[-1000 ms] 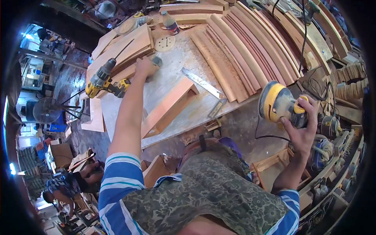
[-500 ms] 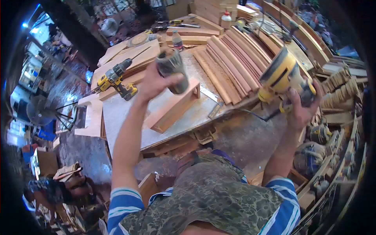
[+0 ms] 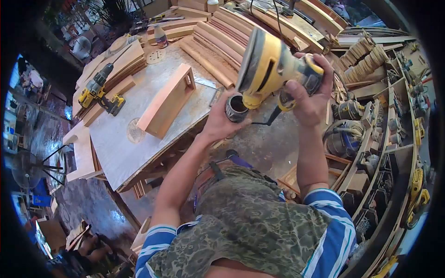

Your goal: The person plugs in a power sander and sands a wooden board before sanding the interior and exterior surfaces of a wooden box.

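My right hand (image 3: 311, 102) grips a yellow and black random orbital sander (image 3: 270, 69) by its body, the round pad turned up and to the left. In my left hand (image 3: 218, 121) is a dark cylindrical dust canister (image 3: 237, 116), its open mouth facing up. The canister's rim is right at the sander's yellow dust port (image 3: 252, 101) and overlaps it in this view. Both are held in the air off the table's front edge. A narrow wooden box frame (image 3: 162, 104) lies on the worktable (image 3: 113, 155), left of my hands.
A cordless drill (image 3: 99, 90) rests by stacked boards (image 3: 127, 62) on the left. Rounded wooden strips (image 3: 220, 39) and a bottle (image 3: 160, 37) are at the back. Sanding discs (image 3: 135, 130) lie on the table. Shelving with tools (image 3: 391, 153) runs along the right.
My left hand has brought the canister down and right, to the sander's port. The sander has moved left, toward the middle. The view has turned to the right.
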`<move>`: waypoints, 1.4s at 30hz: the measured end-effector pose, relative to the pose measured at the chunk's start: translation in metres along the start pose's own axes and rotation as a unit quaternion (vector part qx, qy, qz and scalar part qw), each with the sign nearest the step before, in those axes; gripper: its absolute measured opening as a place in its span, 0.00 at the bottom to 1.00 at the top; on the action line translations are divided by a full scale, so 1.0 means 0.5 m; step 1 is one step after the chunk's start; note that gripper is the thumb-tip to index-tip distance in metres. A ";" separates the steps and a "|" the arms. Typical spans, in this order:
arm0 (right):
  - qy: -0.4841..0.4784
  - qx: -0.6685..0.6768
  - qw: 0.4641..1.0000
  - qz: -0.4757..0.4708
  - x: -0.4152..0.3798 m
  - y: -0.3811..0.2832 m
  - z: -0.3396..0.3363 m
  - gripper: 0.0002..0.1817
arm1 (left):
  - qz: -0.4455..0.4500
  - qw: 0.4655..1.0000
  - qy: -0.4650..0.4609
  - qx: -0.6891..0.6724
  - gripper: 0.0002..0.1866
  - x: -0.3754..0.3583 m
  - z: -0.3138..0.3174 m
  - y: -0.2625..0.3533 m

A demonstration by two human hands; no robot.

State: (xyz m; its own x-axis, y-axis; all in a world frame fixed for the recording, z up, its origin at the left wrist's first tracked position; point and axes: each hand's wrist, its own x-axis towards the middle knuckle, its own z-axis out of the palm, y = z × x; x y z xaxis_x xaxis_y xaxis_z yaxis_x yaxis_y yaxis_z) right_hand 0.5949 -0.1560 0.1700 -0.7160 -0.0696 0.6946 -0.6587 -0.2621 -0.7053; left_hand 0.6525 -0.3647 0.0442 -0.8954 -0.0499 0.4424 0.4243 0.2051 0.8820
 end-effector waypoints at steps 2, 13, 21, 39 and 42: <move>-0.015 0.013 1.000 -0.014 -0.004 0.020 -0.007 0.41 | -0.045 0.995 -0.084 0.025 0.43 0.010 -0.003 0.046; -0.090 0.152 0.984 0.040 0.068 0.106 -0.116 0.42 | -0.212 0.907 -0.215 -0.293 0.43 0.099 0.084 0.046; -0.129 0.154 0.976 0.082 0.104 0.158 -0.214 0.41 | -0.154 0.939 -0.184 -0.247 0.29 0.156 0.180 0.042; -0.138 -0.156 0.974 0.087 0.128 0.201 -0.236 0.39 | -0.068 0.863 0.257 0.429 0.45 -0.025 -0.007 -0.025; -0.182 -0.210 0.959 0.056 0.150 0.183 -0.201 0.37 | -0.076 0.759 0.295 0.576 0.47 -0.046 -0.134 -0.002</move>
State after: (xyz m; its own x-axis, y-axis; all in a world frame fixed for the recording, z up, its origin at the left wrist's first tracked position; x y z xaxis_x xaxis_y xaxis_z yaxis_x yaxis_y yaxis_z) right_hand 0.4577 -0.0887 0.1434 -0.7102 -0.4261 0.5604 -0.6719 0.1728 -0.7202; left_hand 0.6820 -0.4293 0.0441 -0.5615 -0.5186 0.6448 -0.3819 0.8537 0.3541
